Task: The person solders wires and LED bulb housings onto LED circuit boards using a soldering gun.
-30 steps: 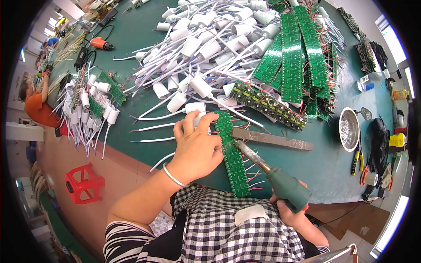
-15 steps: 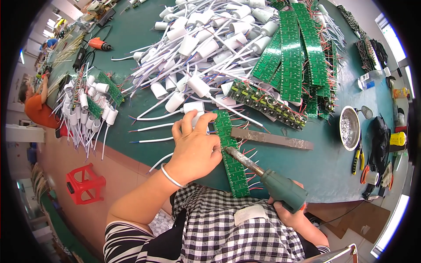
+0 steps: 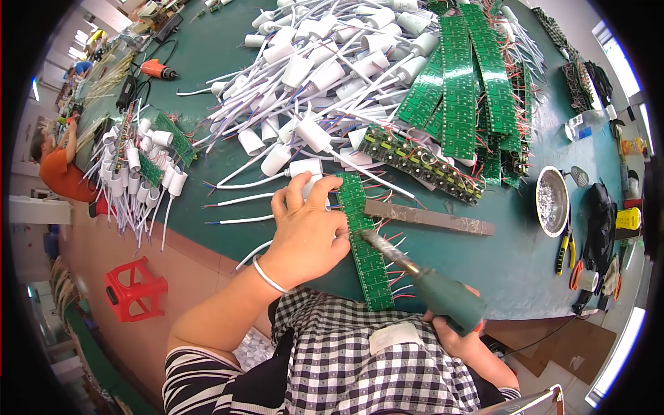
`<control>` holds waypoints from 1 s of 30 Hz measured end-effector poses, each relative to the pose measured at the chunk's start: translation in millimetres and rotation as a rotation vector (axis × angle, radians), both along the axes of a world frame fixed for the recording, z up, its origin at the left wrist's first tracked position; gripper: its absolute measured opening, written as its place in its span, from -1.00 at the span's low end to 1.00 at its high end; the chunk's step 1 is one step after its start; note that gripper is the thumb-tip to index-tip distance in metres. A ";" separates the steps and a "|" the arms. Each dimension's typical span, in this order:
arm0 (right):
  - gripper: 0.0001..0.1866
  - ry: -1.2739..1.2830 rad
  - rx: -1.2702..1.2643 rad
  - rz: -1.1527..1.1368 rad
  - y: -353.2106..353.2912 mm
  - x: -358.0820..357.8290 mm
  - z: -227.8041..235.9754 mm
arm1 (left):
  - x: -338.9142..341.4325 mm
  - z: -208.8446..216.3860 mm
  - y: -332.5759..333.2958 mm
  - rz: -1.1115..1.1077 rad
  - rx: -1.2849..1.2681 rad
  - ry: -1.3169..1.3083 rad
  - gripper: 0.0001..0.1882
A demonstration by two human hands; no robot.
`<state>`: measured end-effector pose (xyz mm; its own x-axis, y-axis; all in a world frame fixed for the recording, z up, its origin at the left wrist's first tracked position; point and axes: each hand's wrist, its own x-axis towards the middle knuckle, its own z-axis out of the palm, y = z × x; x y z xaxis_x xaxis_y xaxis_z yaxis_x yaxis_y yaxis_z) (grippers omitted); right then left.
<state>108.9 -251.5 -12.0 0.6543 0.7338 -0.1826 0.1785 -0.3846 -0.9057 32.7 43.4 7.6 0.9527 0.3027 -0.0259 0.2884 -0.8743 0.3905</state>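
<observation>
A long green circuit board strip (image 3: 374,275) lies on the table in front of me, with red and white wires along its right edge. My left hand (image 3: 308,232) rests at its upper left edge, fingers bent and closed; what they pinch is hidden. White lamp holders (image 3: 305,168) with white cables lie just beyond and beside these fingers. My right hand (image 3: 458,337) grips a green-bodied soldering iron (image 3: 446,299) from below. Its metal tip points at the middle of the strip, near the left thumb; whether it touches cannot be told. A flat metal bar (image 3: 429,218) lies beside the strip.
A large heap of white lamp holders (image 3: 325,55) fills the far middle. Green board strips (image 3: 458,90) are stacked right of it. At right are a metal bowl (image 3: 552,200) and pliers (image 3: 565,252). A red stool (image 3: 136,289) and a person in orange (image 3: 63,173) are left.
The soldering iron's tip has shifted slightly to the right over the strip, its body moving a little with it. My left hand and the strip have stayed in place.
</observation>
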 end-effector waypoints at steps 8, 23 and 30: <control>-0.37 0.022 0.398 -0.473 -43.9 8.9 3.3 | 2.5 -2.7 -1.0 -0.006 0.021 0.002 -0.96; -0.56 -0.214 0.719 -0.995 -42.4 99.2 64.1 | -0.3 -4.2 -0.4 -0.026 0.043 -0.042 -0.93; -0.53 0.018 0.892 -0.845 16.3 74.0 41.3 | -3.8 -10.4 -2.1 -0.012 0.085 -0.117 -0.91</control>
